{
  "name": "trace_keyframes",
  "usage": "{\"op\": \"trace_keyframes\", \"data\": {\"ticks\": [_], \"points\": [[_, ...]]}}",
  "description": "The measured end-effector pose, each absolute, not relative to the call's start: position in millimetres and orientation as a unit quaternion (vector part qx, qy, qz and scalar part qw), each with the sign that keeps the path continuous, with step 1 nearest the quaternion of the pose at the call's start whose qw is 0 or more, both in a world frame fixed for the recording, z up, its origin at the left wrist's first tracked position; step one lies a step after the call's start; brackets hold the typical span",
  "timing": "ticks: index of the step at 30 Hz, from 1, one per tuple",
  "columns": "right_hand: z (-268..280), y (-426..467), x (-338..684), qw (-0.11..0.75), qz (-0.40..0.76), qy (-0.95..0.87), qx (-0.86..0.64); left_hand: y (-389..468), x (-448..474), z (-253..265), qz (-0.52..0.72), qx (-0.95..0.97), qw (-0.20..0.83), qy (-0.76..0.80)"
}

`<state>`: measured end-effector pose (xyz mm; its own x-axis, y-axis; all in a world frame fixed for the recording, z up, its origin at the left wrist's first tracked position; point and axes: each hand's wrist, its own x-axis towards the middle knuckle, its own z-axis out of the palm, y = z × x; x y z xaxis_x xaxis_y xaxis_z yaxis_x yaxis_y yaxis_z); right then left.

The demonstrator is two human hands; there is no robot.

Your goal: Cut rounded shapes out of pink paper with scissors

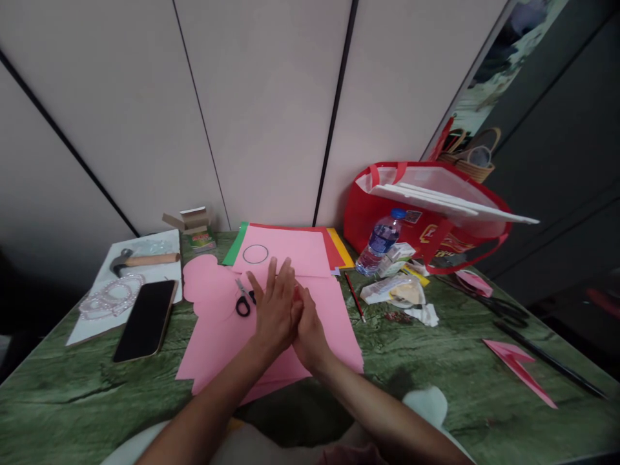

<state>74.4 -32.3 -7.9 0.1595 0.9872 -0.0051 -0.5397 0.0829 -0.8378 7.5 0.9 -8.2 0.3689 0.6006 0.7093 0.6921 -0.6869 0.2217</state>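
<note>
Meeting above a stack of flat pink paper sheets [339,329], the left hand [275,310] lies against the right hand [310,332]. The left fingers are straight and fanned, the outermost well apart from the others; the right fingers look bent and are partly hidden behind the left hand. I cannot tell whether anything is pinched between the two hands.

Handling this well, I judge, means keeping the contact light and the wrists lifted, so the loose sheets neither crease nor slide, and keeping the fingers clear of the small scissors with black handles and metal blades [245,292]. These lie on the pink paper just beside the left hand, which seems to cover part of one handle loop. Their blades point away from the person and slightly left; their long axis slants that way, with the loops at the near end.
</note>
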Motion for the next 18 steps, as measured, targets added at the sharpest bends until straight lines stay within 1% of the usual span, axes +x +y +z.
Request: {"op": "trace_keyframes", "data": {"ticks": [3, 6, 9, 12, 14, 16, 18], "points": [[-2.0, -28.6, 76.7, 0.652, 0.615, -0.278, -0.345, -2.8, 10.2, -0.7, -0.377, -0.826, 0.078, -0.412], [5.5, -25.6, 82.1, 0.606, 0.657, -0.303, -0.331, -6.9, 11.6, 2.0, -0.368, -0.848, 0.054, -0.377], [8.9, -26.8, 84.9, 0.614, 0.620, -0.342, -0.349, -8.9, 11.3, -1.3, -0.378, -0.868, 0.032, -0.320], [10.2, -27.5, 84.6, 0.626, 0.571, -0.350, -0.398, -8.8, 11.5, -6.8, -0.422, -0.855, 0.019, -0.301], [14.9, -25.5, 91.2, 0.636, 0.537, -0.345, -0.433, -8.2, 11.8, -9.1, -0.442, -0.852, -0.007, -0.280], [25.8, -24.1, 113.7, 0.655, 0.510, -0.331, -0.448, -7.2, 11.5, -10.0, -0.448, -0.855, -0.043, -0.259], [42.0, -30.5, 159.3, 0.689, 0.470, -0.312, -0.455, -5.1, 10.3, -10.2, -0.448, -0.853, -0.074, -0.258]]}}
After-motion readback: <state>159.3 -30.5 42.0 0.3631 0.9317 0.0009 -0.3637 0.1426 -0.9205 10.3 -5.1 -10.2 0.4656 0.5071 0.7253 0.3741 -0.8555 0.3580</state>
